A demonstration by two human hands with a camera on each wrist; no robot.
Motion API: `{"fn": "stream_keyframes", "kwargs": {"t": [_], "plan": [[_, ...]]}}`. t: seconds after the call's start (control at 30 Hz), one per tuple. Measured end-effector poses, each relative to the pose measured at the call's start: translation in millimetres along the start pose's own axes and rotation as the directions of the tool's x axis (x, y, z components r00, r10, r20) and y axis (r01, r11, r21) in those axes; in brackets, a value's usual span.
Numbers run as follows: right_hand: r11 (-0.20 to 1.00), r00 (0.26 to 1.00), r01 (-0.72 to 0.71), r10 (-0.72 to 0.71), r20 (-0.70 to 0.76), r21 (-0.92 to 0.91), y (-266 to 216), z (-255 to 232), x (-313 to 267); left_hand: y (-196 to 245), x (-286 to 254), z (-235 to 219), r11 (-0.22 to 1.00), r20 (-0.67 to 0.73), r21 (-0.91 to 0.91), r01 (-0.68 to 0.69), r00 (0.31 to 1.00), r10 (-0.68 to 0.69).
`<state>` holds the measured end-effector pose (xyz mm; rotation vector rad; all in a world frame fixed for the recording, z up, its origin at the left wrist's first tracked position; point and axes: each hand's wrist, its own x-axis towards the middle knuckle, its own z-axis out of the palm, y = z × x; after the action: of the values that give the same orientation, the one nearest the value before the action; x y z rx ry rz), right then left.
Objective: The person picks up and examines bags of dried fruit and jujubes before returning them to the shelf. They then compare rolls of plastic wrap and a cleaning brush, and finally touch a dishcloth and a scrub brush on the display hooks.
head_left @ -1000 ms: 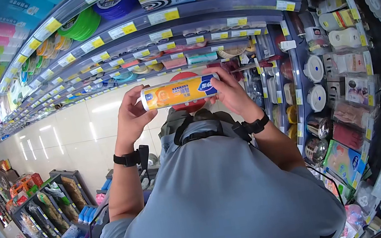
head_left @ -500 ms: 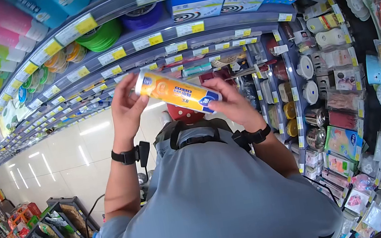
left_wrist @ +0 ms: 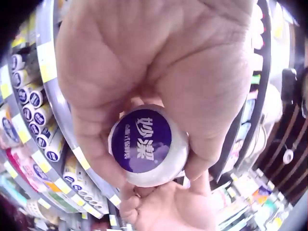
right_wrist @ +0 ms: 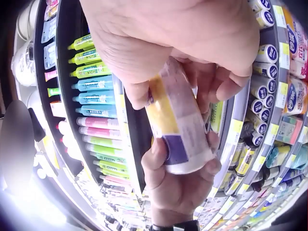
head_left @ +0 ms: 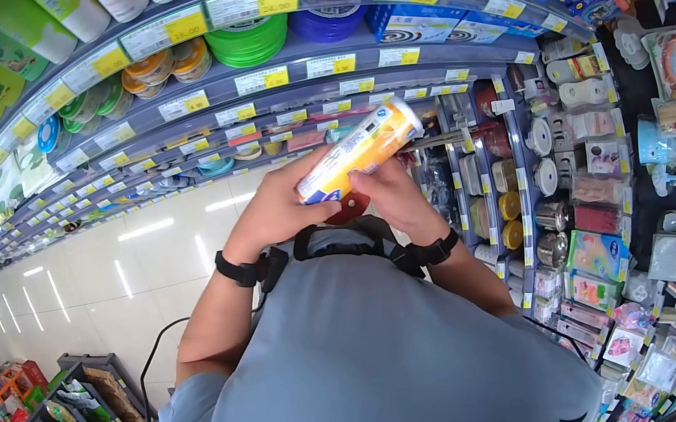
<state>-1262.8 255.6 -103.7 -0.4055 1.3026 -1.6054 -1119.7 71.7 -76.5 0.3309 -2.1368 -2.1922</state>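
Note:
A yellow-and-white roll of plastic bags point(head_left: 359, 150) is held in front of the chest, slanting up to the right in the head view. My left hand point(head_left: 280, 207) grips its lower left end, thumb on the near side. In the left wrist view the thumb and fingers of that hand curl round the end, whose dark blue round label point(left_wrist: 141, 141) faces the camera. My right hand point(head_left: 393, 198) holds the roll from below, with the thumb against its side. Both hands and the yellow side of the roll point(right_wrist: 161, 113) show in the right wrist view.
Ahead runs a shelf point(head_left: 197, 101) with price tags, green tubs point(head_left: 248, 44) and blue boxes point(head_left: 423, 25). Racks of packaged goods point(head_left: 597, 170) stand on the right. Tiled floor point(head_left: 86, 295) lies to the left, with a low display rack point(head_left: 79, 420) on it.
The roll has swung from level, through sloping down to the right, to sloping up to the right. Its label has turned, and my left hand has moved right, closer to the right hand.

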Motion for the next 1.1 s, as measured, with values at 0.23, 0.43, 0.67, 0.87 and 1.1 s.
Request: {"fn": "stream_keyframes", "kwargs": {"t": [0.23, 0.43, 0.67, 0.87, 1.1], "plan": [[0.965, 0.994, 0.095, -0.077, -0.082, 0.243, -19.5, 9.3, 14.6, -4.0, -40.4, -73.2, 0.974, 0.075, -0.079, 0.211, 0.976, -0.205], [0.983, 1.0, 0.012, -0.012, 0.003, 0.185, -13.6, 16.8, 18.4, -2.2, -59.0, -91.1, 0.953, 0.045, -0.141, 0.267, 0.964, -0.263], [0.983, 1.0, 0.002, -0.002, 0.0, 0.183, -26.9, 13.5, 10.4, -16.5, -55.7, -76.8, 0.98, -0.044, -0.104, 0.172, 0.983, -0.177], [0.949, 0.99, -0.053, 0.09, 0.106, -0.31, -14.8, -17.2, 7.5, -40.7, -28.3, -53.8, 0.935, -0.478, -0.241, 0.262, 0.806, -0.349], [0.954, 0.957, -0.272, 0.282, -0.069, 0.128, 53.6, -70.9, 12.6, -71.4, -1.4, -15.1, 0.923, -0.419, -0.278, 0.267, 0.83, -0.367]]}}
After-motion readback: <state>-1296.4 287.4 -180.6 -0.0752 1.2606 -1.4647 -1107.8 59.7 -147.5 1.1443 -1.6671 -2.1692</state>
